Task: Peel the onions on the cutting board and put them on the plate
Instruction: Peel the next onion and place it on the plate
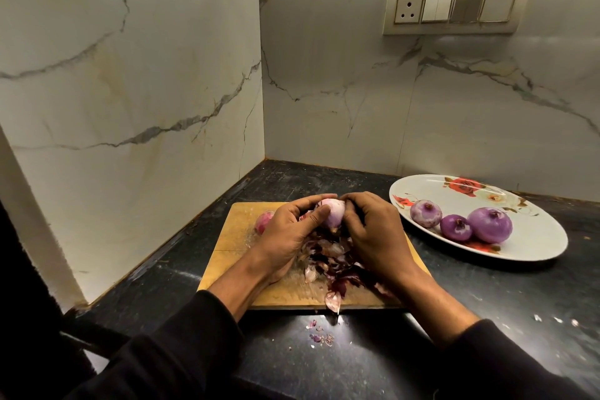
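While three peeled red onions are resting on the floral plate off to the right, both hands are working over the wooden cutting board, the left hand cradling a half-peeled onion and the right hand, nearer the plate, pinching its skin.

1 head-worn camera looks forward and down, close over the cutting board at a counter corner.
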`<action>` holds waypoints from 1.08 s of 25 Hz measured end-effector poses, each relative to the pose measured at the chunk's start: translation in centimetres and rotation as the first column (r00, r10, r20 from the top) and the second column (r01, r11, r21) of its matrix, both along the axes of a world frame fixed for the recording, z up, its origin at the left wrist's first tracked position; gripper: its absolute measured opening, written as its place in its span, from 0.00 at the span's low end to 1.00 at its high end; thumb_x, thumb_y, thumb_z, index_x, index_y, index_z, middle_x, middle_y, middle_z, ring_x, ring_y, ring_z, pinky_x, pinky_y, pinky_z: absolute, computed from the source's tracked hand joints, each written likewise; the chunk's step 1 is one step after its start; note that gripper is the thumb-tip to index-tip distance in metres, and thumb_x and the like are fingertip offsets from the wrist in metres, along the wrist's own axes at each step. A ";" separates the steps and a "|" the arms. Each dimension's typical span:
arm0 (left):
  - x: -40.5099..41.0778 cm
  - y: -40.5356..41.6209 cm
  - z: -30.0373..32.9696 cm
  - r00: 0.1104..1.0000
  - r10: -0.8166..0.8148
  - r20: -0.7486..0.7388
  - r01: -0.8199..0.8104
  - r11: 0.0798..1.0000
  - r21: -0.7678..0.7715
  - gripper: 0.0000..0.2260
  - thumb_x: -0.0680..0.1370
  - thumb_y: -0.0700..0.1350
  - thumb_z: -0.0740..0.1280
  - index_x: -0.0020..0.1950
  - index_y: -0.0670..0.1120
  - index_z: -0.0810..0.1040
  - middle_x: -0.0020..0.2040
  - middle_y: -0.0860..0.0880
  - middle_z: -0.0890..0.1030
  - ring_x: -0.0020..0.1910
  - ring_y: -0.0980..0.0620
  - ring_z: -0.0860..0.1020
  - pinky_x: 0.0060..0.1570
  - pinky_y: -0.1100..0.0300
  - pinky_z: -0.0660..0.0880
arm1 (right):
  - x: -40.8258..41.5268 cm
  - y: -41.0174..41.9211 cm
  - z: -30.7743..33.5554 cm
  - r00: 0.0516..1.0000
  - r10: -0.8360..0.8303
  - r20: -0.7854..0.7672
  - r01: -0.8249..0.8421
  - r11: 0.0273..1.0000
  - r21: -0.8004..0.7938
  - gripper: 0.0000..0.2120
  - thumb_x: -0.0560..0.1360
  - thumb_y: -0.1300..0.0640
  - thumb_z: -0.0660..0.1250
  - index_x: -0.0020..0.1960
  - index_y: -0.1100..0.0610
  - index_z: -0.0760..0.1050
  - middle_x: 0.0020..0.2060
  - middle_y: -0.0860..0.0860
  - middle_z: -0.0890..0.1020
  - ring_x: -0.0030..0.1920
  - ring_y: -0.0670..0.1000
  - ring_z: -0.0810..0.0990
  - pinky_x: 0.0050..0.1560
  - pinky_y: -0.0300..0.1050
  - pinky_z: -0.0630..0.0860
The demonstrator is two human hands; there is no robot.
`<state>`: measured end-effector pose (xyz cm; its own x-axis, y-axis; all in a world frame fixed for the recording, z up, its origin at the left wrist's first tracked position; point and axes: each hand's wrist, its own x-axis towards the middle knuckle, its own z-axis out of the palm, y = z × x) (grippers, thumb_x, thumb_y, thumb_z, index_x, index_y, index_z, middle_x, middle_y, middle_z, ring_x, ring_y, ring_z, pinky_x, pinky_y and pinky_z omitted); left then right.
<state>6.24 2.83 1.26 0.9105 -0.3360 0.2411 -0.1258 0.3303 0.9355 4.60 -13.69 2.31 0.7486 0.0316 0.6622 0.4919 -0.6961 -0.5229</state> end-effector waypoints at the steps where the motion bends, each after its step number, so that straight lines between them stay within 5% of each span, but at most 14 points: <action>1: 0.0 0.0 0.1 1.000 -0.001 0.000 0.001 1.000 -0.005 0.18 0.77 0.42 0.68 0.66 0.40 0.78 0.61 0.41 0.82 0.62 0.45 0.81 0.57 0.54 0.81 | 0.1 -0.1 -0.1 1.000 -0.001 0.000 0.001 1.000 0.012 0.08 0.80 0.61 0.64 0.54 0.58 0.82 0.46 0.51 0.83 0.45 0.47 0.79 0.44 0.33 0.72; 8: 0.2 0.0 0.1 0.999 0.020 -0.034 -0.021 0.999 -0.043 0.17 0.78 0.41 0.67 0.68 0.41 0.77 0.62 0.42 0.82 0.62 0.44 0.81 0.59 0.50 0.80 | 0.3 0.0 -0.4 0.983 0.127 -0.134 -0.094 0.969 0.229 0.07 0.81 0.55 0.65 0.55 0.54 0.81 0.46 0.45 0.84 0.47 0.43 0.81 0.46 0.39 0.78; 20: 0.4 -0.3 -0.1 0.999 0.024 0.033 -0.025 0.999 0.032 0.13 0.80 0.41 0.65 0.64 0.44 0.80 0.62 0.43 0.82 0.63 0.45 0.81 0.60 0.49 0.80 | 0.3 0.1 -0.3 0.998 -0.033 0.049 0.034 0.999 -0.015 0.07 0.82 0.59 0.62 0.46 0.54 0.75 0.40 0.48 0.77 0.39 0.45 0.74 0.38 0.31 0.66; 27: 0.4 -0.2 -0.1 0.999 0.027 0.018 -0.028 0.999 0.034 0.14 0.79 0.43 0.66 0.64 0.45 0.80 0.61 0.44 0.83 0.63 0.46 0.81 0.61 0.48 0.79 | 0.4 -0.2 -0.4 0.999 0.015 0.039 -0.018 0.997 0.079 0.05 0.79 0.58 0.67 0.51 0.55 0.82 0.43 0.47 0.82 0.44 0.45 0.80 0.44 0.42 0.77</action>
